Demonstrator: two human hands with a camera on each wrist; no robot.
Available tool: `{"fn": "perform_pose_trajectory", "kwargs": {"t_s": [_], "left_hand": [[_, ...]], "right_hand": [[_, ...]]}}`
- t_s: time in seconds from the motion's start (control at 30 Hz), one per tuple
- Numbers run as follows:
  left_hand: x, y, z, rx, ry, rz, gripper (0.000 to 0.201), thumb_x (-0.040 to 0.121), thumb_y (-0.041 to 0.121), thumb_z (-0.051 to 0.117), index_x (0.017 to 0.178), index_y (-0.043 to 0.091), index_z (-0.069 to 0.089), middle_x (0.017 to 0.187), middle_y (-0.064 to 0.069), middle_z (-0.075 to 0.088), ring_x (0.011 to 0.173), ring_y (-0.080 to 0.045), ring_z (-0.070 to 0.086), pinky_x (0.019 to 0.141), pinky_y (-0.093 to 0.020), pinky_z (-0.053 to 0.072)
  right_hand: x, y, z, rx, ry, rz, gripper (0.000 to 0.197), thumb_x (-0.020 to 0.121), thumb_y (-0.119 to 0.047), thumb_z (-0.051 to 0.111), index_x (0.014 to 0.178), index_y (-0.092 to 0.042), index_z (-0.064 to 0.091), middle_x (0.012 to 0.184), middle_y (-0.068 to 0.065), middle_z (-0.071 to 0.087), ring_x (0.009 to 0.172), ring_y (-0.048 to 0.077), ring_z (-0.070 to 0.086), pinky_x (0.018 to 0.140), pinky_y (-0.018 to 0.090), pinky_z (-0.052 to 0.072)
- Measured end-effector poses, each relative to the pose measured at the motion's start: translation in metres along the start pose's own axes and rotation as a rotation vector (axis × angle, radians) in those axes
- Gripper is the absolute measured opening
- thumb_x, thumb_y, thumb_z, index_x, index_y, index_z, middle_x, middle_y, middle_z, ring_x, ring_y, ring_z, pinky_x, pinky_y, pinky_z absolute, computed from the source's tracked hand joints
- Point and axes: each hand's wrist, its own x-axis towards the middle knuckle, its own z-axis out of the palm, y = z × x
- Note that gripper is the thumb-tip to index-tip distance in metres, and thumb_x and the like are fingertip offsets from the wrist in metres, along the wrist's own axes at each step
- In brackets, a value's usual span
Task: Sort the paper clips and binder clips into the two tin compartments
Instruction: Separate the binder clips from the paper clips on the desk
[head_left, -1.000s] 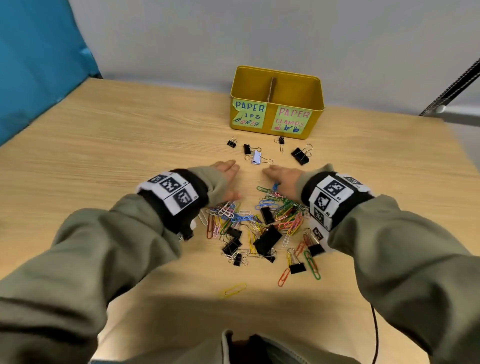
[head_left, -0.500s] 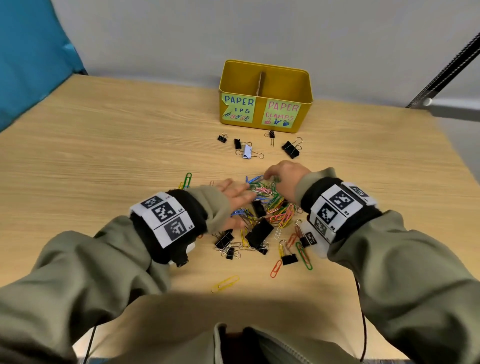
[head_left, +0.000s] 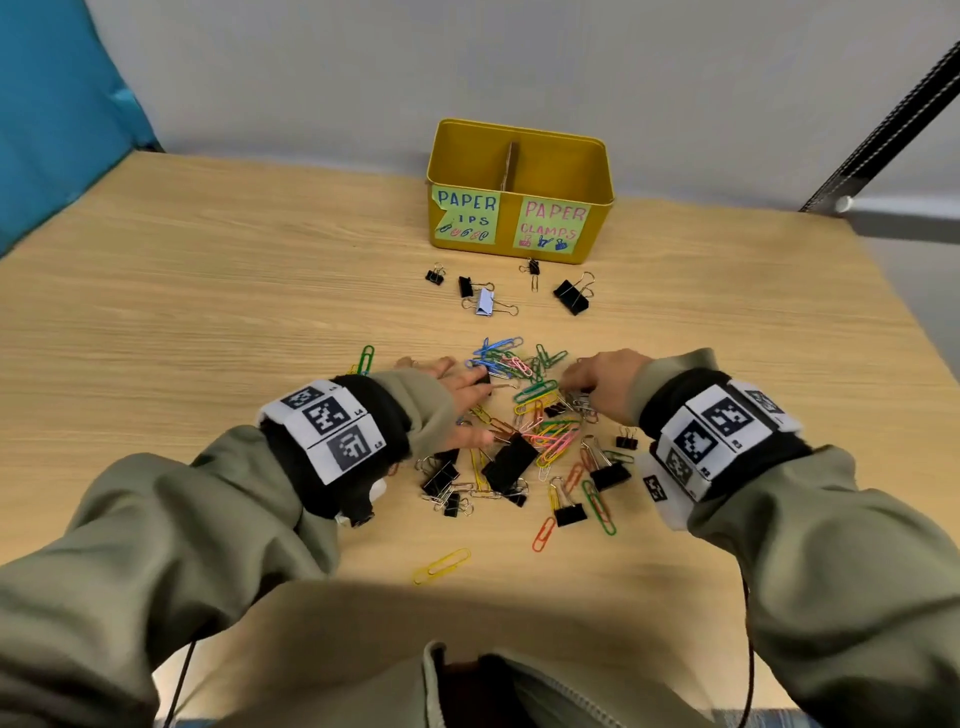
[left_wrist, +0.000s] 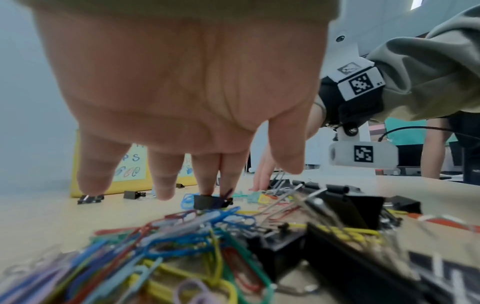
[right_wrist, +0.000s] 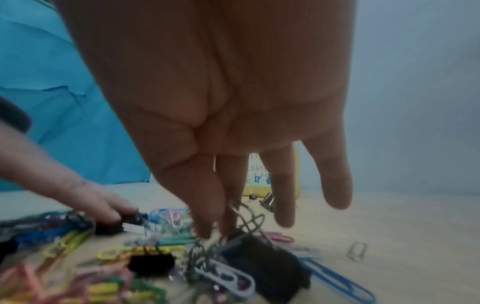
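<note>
A yellow tin (head_left: 519, 156) with a middle divider stands at the back, its left half labelled for paper clips and its right half for clamps. A mixed pile of coloured paper clips (head_left: 540, 410) and black binder clips (head_left: 509, 462) lies between my hands. My left hand (head_left: 470, 382) reaches into the pile's far left side, and its straight fingertips (left_wrist: 207, 185) touch a small black binder clip (left_wrist: 205, 201). My right hand (head_left: 574, 387) pinches the wire handles of a black binder clip (right_wrist: 262, 263) that is tangled with silver clips.
Several binder clips lie just in front of the tin, one pale blue (head_left: 485, 301) and one large black (head_left: 571, 297). A lone yellow paper clip (head_left: 441, 566) and a green one (head_left: 366, 358) lie apart from the pile. A blue panel (head_left: 52, 104) stands to the left.
Both hands drew back from the pile's far edge and dipped into it. The left went from lying flat to touching a small clip, and the right closed its fingertips on the tangle.
</note>
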Motion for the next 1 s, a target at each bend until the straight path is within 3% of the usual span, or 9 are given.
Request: {"fn": "perform_pose_trajectory", "kwargs": {"t_s": [0.07,0.13,0.2,0.27,0.4,0.53,0.6,0.77,1.0], "left_hand": [[0.001,-0.008,0.0,0.004,0.037,-0.05,0.078,0.088,0.064,0.028,0.15,0.024,0.002,0.159,0.005,-0.008,0.147,-0.024,-0.004,0.114,-0.056,0.002],[0.002,-0.016,-0.001,0.004,0.044,-0.082,0.082,0.086,0.066,0.027,0.15,0.022,0.001,0.159,0.003,-0.01,0.147,-0.024,-0.006,0.115,-0.056,0.003],[0.005,-0.023,-0.002,0.0,0.027,-0.098,0.083,0.086,0.067,0.026,0.15,0.021,-0.001,0.158,0.004,-0.013,0.147,-0.024,-0.007,0.115,-0.055,0.004],[0.008,-0.027,-0.005,-0.014,0.02,-0.122,0.086,0.085,0.068,0.026,0.15,0.02,-0.003,0.158,0.005,-0.014,0.147,-0.024,-0.007,0.115,-0.055,0.005],[0.013,-0.025,-0.016,-0.036,0.12,-0.193,0.09,0.085,0.067,0.029,0.15,0.015,-0.005,0.158,-0.002,-0.013,0.147,-0.026,-0.005,0.116,-0.054,0.007],[0.015,-0.013,-0.021,-0.063,0.089,-0.164,0.091,0.085,0.068,0.03,0.149,0.016,-0.007,0.158,-0.003,-0.015,0.147,-0.026,-0.006,0.116,-0.053,0.005],[0.017,-0.007,-0.018,-0.016,0.06,-0.125,0.089,0.085,0.068,0.027,0.149,0.016,-0.005,0.158,-0.004,-0.012,0.147,-0.026,-0.005,0.115,-0.055,0.004],[0.017,0.016,-0.02,-0.045,0.079,-0.123,0.092,0.084,0.069,0.027,0.149,0.016,-0.009,0.158,-0.004,-0.015,0.147,-0.025,-0.011,0.119,-0.051,-0.001],[0.026,0.039,-0.037,-0.106,0.011,-0.088,0.091,0.086,0.068,0.028,0.149,0.012,-0.006,0.157,-0.013,-0.016,0.146,-0.031,-0.006,0.12,-0.045,0.002]], "right_hand": [[0.001,0.002,0.003,-0.004,0.08,0.04,0.05,0.086,-0.005,0.041,0.124,-0.034,0.056,0.142,-0.003,0.047,0.127,0.027,0.046,0.104,0.044,0.042],[-0.003,0.003,0.0,0.055,0.166,0.021,0.039,0.085,-0.008,0.045,0.102,-0.038,0.064,0.132,-0.003,0.054,0.12,0.025,0.049,0.099,0.04,0.044],[-0.007,0.003,-0.003,0.064,0.128,-0.017,0.024,0.086,-0.021,0.055,0.099,-0.039,0.063,0.122,-0.006,0.058,0.114,0.021,0.051,0.097,0.037,0.045],[-0.008,-0.006,0.0,0.002,0.032,-0.017,0.027,0.083,-0.037,0.062,0.11,-0.038,0.06,0.114,-0.008,0.058,0.111,0.019,0.052,0.101,0.041,0.043],[0.014,-0.016,0.005,-0.001,0.154,0.079,0.001,0.085,-0.039,0.056,0.085,-0.04,0.058,0.105,-0.002,0.064,0.11,0.029,0.054,0.1,0.048,0.038],[0.018,-0.014,-0.013,0.195,0.346,0.13,0.019,0.094,-0.033,0.048,0.102,-0.025,0.063,0.095,0.003,0.061,0.101,0.027,0.058,0.099,0.045,0.042],[0.023,-0.014,-0.016,0.283,0.392,0.139,0.017,0.093,-0.03,0.048,0.105,-0.026,0.06,0.096,0.004,0.063,0.097,0.029,0.061,0.094,0.049,0.048],[0.027,-0.016,-0.012,0.181,0.27,0.183,0.047,0.092,-0.014,0.046,0.135,-0.031,0.041,0.13,0.008,0.053,0.118,0.032,0.051,0.102,0.053,0.04],[0.02,-0.012,-0.009,0.083,0.086,0.171,0.037,0.093,-0.014,0.04,0.127,-0.012,0.055,0.13,0.013,0.056,0.118,0.031,0.054,0.105,0.045,0.042]]}}
